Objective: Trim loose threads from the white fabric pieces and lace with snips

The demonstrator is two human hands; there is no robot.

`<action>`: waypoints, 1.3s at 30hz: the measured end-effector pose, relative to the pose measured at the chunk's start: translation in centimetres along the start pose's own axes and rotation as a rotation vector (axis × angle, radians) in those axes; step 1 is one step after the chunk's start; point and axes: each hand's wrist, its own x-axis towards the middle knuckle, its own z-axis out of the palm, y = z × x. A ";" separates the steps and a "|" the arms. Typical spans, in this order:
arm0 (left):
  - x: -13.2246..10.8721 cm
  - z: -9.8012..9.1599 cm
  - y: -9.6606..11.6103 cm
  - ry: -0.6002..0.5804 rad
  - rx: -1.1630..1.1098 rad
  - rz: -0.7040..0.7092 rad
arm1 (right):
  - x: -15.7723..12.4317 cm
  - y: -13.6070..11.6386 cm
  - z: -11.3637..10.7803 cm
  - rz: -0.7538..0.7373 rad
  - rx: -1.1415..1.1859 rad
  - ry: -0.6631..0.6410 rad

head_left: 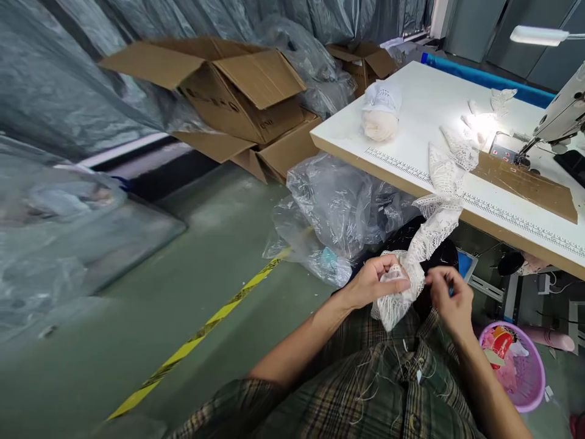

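Note:
A long strip of white lace (439,228) runs off the table edge and down to my lap. My left hand (377,281) pinches its lower part between thumb and fingers, with a loose pointed end hanging below. Close to the right side of the lace, my right hand (452,299) is closed, thumb and forefinger together at the fabric's edge. A bit of something blue (451,291) shows inside its curled fingers; its kind is hidden. More lace lies on the white sewing table (415,91), leading towards the sewing machine (560,110).
A white and beige fabric bundle (381,113) sits on the table's left. Open cardboard boxes (228,97) and clear plastic bags (338,201) lie beyond it on the floor. A pink basket of scraps (532,378) stands at my right. Yellow tape (201,334) crosses the green floor.

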 end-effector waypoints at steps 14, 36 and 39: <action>0.6 0.9 -1.1 0.000 -0.045 -0.080 | 4.5 -2.3 2.9 -0.142 0.164 0.282; 0.9 -0.9 -0.9 0.036 0.093 0.001 | 2.2 0.8 0.9 -0.034 -0.386 -0.362; 1.0 -0.8 -0.9 0.050 0.088 0.008 | 2.3 1.1 1.0 -0.040 -0.366 -0.325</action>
